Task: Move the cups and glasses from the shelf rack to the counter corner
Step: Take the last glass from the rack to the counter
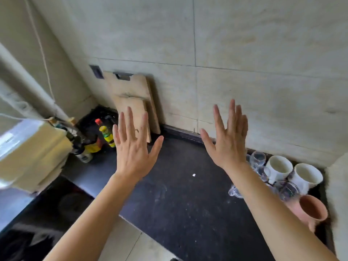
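I hold my left hand [134, 147] and my right hand [228, 142] up over the dark desk [178, 194], both flat with fingers spread wide and holding nothing. The two white cups [293, 171], the pink cup [310, 210] and the clear glasses [259, 161] sit together in the desk's right corner, by the wall.

Mugs [293, 171] and glasses [259, 159] clustered in counter's [178, 194] right back corner, against the wall. Cutting boards [135, 102] lean on back wall, left of centre. Bottles [105, 133] in left back corner. My hands above counter's middle.
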